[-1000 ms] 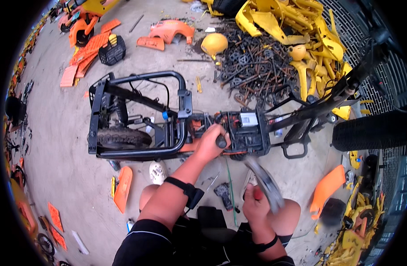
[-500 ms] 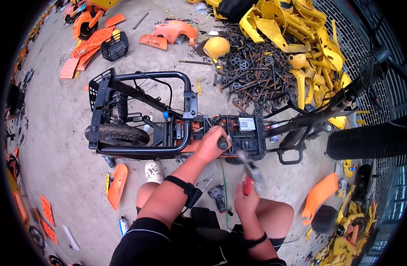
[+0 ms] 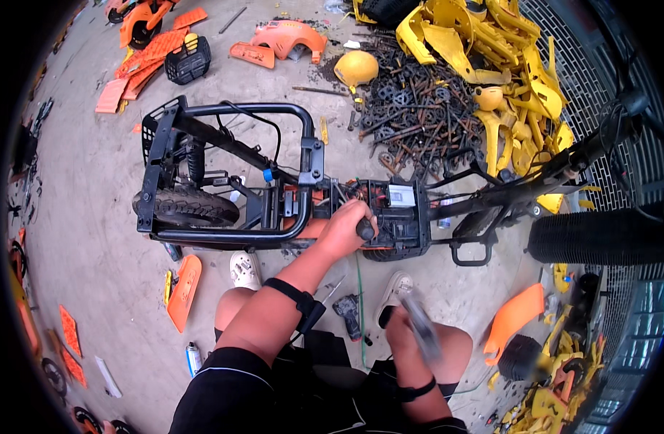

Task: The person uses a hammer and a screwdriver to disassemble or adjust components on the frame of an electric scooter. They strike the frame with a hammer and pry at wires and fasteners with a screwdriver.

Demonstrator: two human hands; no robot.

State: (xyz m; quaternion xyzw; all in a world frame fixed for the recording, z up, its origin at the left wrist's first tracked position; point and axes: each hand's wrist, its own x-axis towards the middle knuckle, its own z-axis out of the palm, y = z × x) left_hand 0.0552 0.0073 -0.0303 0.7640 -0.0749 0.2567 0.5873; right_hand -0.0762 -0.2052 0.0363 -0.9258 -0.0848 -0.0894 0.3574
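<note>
The stripped black scooter frame (image 3: 307,155) lies across the floor before me, its tyre (image 3: 194,210) at the left. My left hand (image 3: 346,228) is wrapped round the black handle (image 3: 365,229) of what looks like a screwdriver. Its metal shaft slants up and left into the open compartment (image 3: 354,194) with wires in the frame's middle; the tip is hidden. Nearer my body, over my right leg, my right hand (image 3: 400,331) is closed on a grey metal tool (image 3: 422,327). Motion smears that tool; its handle looked red earlier.
A cordless drill (image 3: 348,315) and a green cord (image 3: 362,304) lie between my feet. Orange panels (image 3: 183,293) and a spray can (image 3: 193,358) are at the left. Beyond the frame are rusty metal parts (image 3: 419,119) and yellow panels (image 3: 484,54). A black corrugated tube (image 3: 599,237) stands right.
My right hand and its tool have drawn back toward my body, away from the left hand. My left hand keeps its grip at the compartment. The whole view has shifted slightly.
</note>
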